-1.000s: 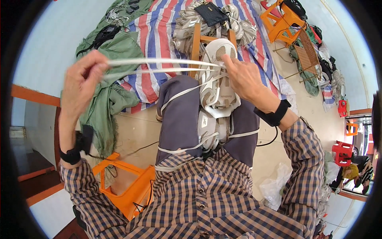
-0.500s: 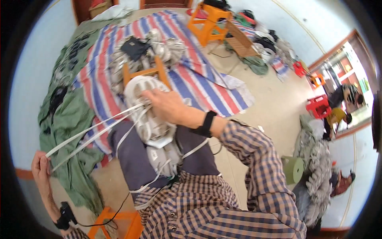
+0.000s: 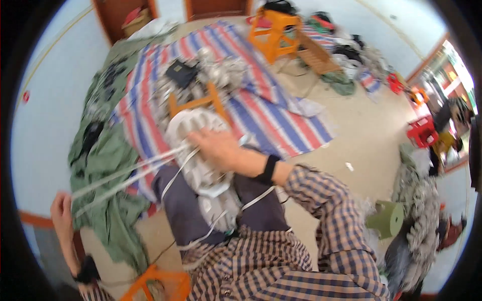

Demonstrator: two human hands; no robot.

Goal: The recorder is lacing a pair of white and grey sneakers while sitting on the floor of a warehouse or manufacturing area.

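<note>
A white shoe upper (image 3: 187,122) rests at my knees, propped against an orange frame (image 3: 197,103). My right hand (image 3: 218,149) lies over it, fingers closed around white laces (image 3: 123,174) where they leave the shoe. Those laces stretch taut to the far left, where my left hand (image 3: 61,213) grips their other end in a closed fist. A loose white lace loop hangs beside the right hand. Another pale shoe upper (image 3: 213,208) sits in my lap, with more laces trailing over my thighs. Motion blur hides the finer finger detail.
Beyond my knees a pile of whitish shoe uppers (image 3: 223,72) lies on a striped sheet (image 3: 256,123), a dark pouch (image 3: 182,73) on top. Green cloth (image 3: 108,193) spreads leftward. Orange stools (image 3: 273,37), a green stool (image 3: 385,219) and strung grey uppers (image 3: 424,228) stand around; people are by the doorway.
The whole view has shifted, so everything appears farther right and a little lower. Both hands keep their hold on the laces, which stay stretched between them.
</note>
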